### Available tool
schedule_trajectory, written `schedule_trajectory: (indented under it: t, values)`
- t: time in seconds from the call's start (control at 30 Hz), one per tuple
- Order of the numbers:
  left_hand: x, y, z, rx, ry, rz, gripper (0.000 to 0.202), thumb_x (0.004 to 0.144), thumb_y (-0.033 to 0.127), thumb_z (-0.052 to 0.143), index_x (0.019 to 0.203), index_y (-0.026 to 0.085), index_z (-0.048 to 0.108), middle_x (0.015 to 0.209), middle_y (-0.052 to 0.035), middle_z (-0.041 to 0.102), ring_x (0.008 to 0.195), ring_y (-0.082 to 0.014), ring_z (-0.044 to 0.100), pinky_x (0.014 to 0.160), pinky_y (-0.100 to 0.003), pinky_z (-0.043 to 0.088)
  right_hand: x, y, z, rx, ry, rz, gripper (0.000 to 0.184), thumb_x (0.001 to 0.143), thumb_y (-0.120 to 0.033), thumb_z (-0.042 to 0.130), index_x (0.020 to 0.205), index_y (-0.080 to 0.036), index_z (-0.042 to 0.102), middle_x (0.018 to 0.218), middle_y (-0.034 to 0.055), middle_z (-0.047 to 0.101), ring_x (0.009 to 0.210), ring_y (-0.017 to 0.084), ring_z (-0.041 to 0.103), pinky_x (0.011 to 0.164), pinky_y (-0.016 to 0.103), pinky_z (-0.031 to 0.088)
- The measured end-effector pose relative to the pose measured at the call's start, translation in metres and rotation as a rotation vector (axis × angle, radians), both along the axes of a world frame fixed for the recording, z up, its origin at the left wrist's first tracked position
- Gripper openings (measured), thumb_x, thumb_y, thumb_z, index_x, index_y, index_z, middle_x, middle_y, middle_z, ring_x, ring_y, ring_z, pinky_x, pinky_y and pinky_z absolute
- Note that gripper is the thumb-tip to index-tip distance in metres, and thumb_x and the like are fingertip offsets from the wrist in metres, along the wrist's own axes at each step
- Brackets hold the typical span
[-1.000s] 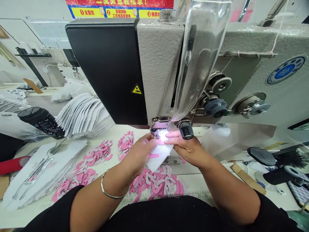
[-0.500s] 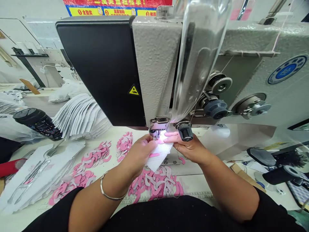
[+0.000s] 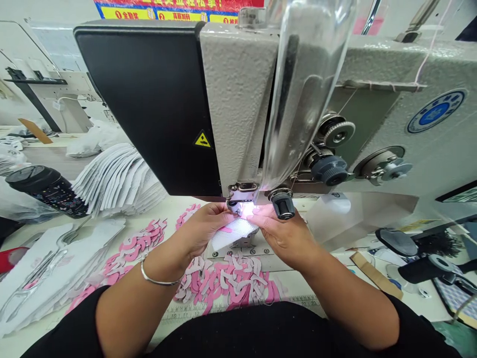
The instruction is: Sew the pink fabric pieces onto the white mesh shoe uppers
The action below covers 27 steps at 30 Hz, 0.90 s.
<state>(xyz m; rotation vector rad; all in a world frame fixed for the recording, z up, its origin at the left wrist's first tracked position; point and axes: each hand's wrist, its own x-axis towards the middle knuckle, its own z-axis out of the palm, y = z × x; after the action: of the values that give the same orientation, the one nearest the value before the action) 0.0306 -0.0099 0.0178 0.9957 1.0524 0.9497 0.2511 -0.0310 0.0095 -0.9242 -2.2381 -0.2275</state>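
A white textured fabric piece (image 3: 234,232) with a small pink patch lies beneath the lit needle area of a sewing machine (image 3: 242,99). My left hand (image 3: 204,226) pinches its left side, thumb on top, close to the presser foot (image 3: 234,205). From the right, my right hand (image 3: 281,231) grips the fabric's other edge, fingers close to the needle. Glare from the lamp hides the needle and the fingertips' exact contact. Below the fabric, a pile of curved pink and white cut pieces (image 3: 231,278) spreads over the table.
More pink pieces (image 3: 143,238) lie to the left, beside stacked white panels (image 3: 93,248) with scissors (image 3: 44,276) on top. A fanned white stack (image 3: 119,181) and a black bottle (image 3: 46,189) stand behind. A ruler strip (image 3: 179,314) runs along the front edge.
The fabric has turned, its loose corner now pointing lower left. My left hand has shifted left with it, and my right hand has moved slightly left. The camera view has shifted a little.
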Motion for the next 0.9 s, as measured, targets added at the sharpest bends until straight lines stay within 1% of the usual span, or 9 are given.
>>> schedule_trajectory:
  t: [0.2,0.27,0.4,0.47,0.53,0.63,0.77,0.83,0.9]
  values:
    - [-0.011,0.008,0.002,-0.007,-0.085,0.028,0.029,0.065,0.034,0.088,0.072,0.013,0.069,0.066,-0.0042,0.067,0.057,-0.0140,0.062,0.055,-0.024,0.048,-0.013,-0.020,0.004,0.058,-0.217,-0.148,0.042,0.088,-0.007,0.049,0.125,-0.021,0.064,0.100,0.0067,0.071,0.084,0.022,0.061,0.066,0.037,0.043]
    - [-0.012,0.005,0.003,0.016,-0.133,0.067,0.026,0.068,0.033,0.086,0.073,0.013,0.071,0.068,-0.0045,0.068,0.059,-0.0133,0.062,0.055,-0.023,0.048,-0.019,-0.026,0.006,0.079,-0.248,-0.182,0.045,0.085,-0.003,0.049,0.126,-0.016,0.063,0.096,0.0085,0.070,0.082,0.023,0.059,0.066,0.038,0.043]
    - [-0.012,-0.007,0.000,0.038,-0.284,0.240,0.016,0.074,0.029,0.080,0.081,0.016,0.073,0.080,-0.0024,0.069,0.070,-0.0120,0.061,0.063,-0.022,0.050,-0.032,-0.038,0.006,0.151,-0.237,-0.191,0.043,0.085,-0.004,0.049,0.126,-0.007,0.061,0.089,0.0109,0.065,0.081,0.024,0.056,0.071,0.040,0.048]
    - [-0.009,-0.016,-0.005,0.030,-0.307,0.239,0.016,0.075,0.031,0.079,0.082,0.018,0.073,0.082,-0.0011,0.068,0.072,-0.0115,0.058,0.066,-0.022,0.049,-0.038,-0.042,0.006,0.142,-0.266,-0.208,0.041,0.086,-0.005,0.049,0.125,-0.005,0.061,0.086,0.0113,0.063,0.078,0.024,0.055,0.066,0.039,0.048]
    - [-0.005,-0.022,-0.008,0.048,-0.220,0.186,0.020,0.074,0.033,0.081,0.073,0.016,0.072,0.074,-0.0003,0.064,0.070,-0.0112,0.055,0.069,-0.023,0.048,-0.038,-0.043,0.009,0.110,-0.296,-0.214,0.039,0.089,-0.009,0.050,0.126,-0.005,0.059,0.089,0.0126,0.063,0.077,0.024,0.055,0.065,0.038,0.048]
    - [0.004,-0.027,-0.010,0.112,-0.045,0.130,0.026,0.073,0.035,0.082,0.065,0.013,0.071,0.067,-0.0025,0.063,0.073,-0.0141,0.056,0.077,-0.027,0.047,-0.028,-0.040,0.021,0.003,-0.302,-0.155,0.038,0.095,-0.023,0.053,0.130,-0.010,0.058,0.097,0.0125,0.064,0.088,0.026,0.058,0.077,0.043,0.051]
    - [0.014,-0.025,-0.005,0.104,-0.022,0.124,0.022,0.073,0.034,0.079,0.079,0.013,0.077,0.083,-0.0078,0.072,0.085,-0.0203,0.062,0.083,-0.031,0.048,-0.007,-0.029,0.032,-0.262,-0.275,-0.067,0.048,0.090,-0.032,0.064,0.137,-0.028,0.055,0.110,0.0094,0.061,0.104,0.027,0.058,0.084,0.042,0.052]
    - [0.016,-0.024,-0.003,0.082,-0.013,0.135,0.019,0.073,0.031,0.078,0.078,0.013,0.077,0.082,-0.0081,0.072,0.083,-0.0203,0.063,0.082,-0.031,0.049,-0.003,-0.026,0.027,-0.285,-0.224,-0.066,0.051,0.089,-0.032,0.064,0.139,-0.032,0.053,0.114,0.0104,0.058,0.104,0.026,0.058,0.084,0.041,0.053]
    - [0.016,-0.023,-0.002,0.080,-0.027,0.133,0.017,0.074,0.029,0.077,0.077,0.012,0.077,0.080,-0.0081,0.073,0.080,-0.0201,0.064,0.080,-0.031,0.049,-0.005,-0.026,0.017,-0.202,-0.161,-0.083,0.048,0.091,-0.032,0.060,0.139,-0.029,0.055,0.115,0.0130,0.057,0.106,0.028,0.057,0.087,0.044,0.053]
